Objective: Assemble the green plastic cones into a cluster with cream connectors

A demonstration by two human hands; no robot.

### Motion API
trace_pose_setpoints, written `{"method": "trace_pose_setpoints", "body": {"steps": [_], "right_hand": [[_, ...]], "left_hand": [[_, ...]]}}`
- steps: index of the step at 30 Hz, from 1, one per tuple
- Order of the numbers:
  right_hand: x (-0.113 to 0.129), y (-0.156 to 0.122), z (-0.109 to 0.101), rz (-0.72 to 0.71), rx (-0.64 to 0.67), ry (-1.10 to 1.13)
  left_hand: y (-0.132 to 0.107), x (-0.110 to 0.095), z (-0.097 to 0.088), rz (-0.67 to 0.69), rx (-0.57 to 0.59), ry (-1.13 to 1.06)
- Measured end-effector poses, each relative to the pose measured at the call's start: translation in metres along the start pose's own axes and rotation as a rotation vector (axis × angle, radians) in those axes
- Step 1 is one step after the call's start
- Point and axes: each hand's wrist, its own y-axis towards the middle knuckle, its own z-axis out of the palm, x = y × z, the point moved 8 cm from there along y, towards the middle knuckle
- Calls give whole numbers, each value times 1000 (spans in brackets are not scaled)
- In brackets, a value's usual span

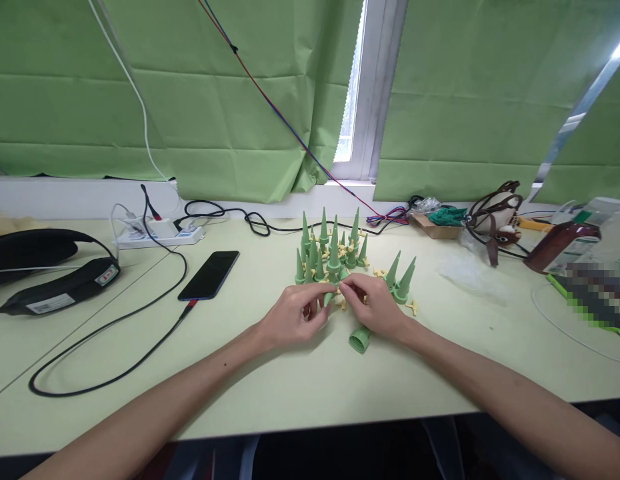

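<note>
My left hand (303,312) is closed on a small green plastic cone (329,298), its fingers curled around it. Close beside it, the fingertips of my right hand (373,303) are pinched together; whatever they hold is too small and hidden to make out. Just beyond both hands stand several green plastic cones (334,250), points up, with small yellow T-shaped pieces (413,307) scattered among them. Two more upright cones (404,283) stand to the right of my right hand. A green hollow cap-like piece (359,340) lies on its side below my right wrist.
A black phone (210,275) with a cable lies on the table (270,400) to the left, near a white power strip (160,235) and black headset-like gear (65,287). On the right are a cardboard box (435,227), a clear plastic bag (473,277) and a dark red bottle (563,247).
</note>
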Motion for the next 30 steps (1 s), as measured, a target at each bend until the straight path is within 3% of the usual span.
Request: {"method": "trace_pose_setpoints", "body": {"steps": [6,12,20,30], "right_hand": [[-2,0,-7,36,-80,-4],[3,-1,-13,13,-154,-18],[15,-1,-14,-81,-153,7],[17,0,-12,-104,-119,6]], "left_hand": [[3,10,3,-178,39,-83],[5,17,-11,-324,-103,-201],[2,33,10,-438,101,-290],[2,31,12,-455,130,-440]]}}
